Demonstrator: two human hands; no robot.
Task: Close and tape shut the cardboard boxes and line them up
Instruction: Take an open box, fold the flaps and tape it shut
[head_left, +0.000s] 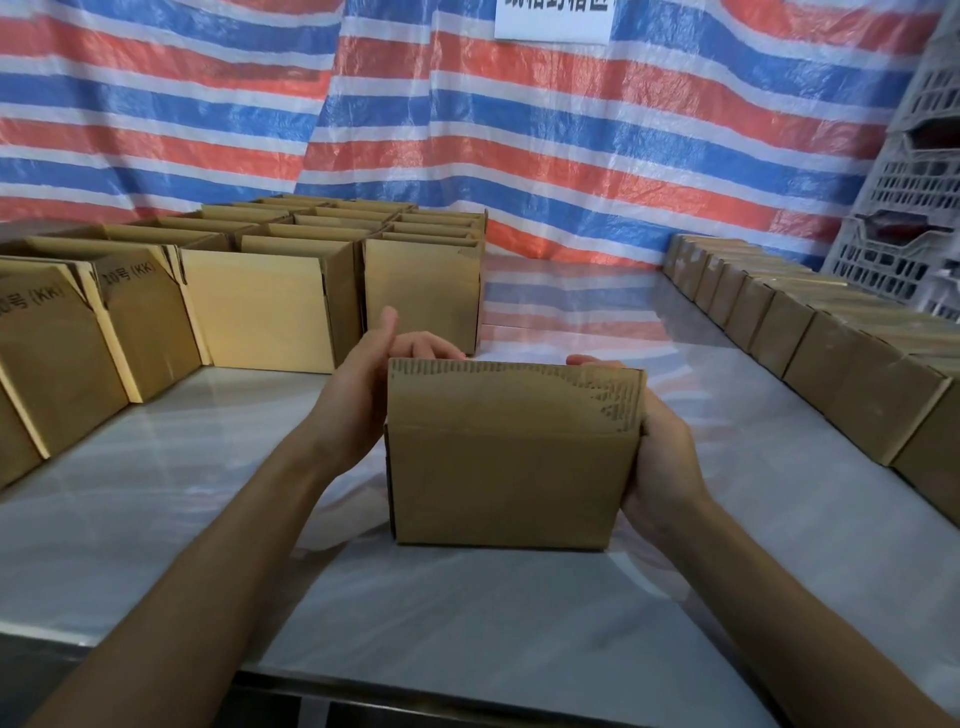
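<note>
Held a cardboard box (506, 483) upright on the grey table (467, 613), left hand (358, 395) against its left side with thumb raised, right hand (660, 462) cupping its right side. Faced open boxes (270, 306) grouped at left, a row of closed boxes (831, 364) at right, striped tarp (571, 156) behind.

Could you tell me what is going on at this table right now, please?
A person is working on one cardboard box in the middle of the table. The left hand holds its left side and the right hand grips its right side, with fingers reaching over the top edge. The near flap stands upright, so the box is not closed, and no tape shows on it. Open boxes sit grouped on the left, and closed boxes line the right side.
</note>
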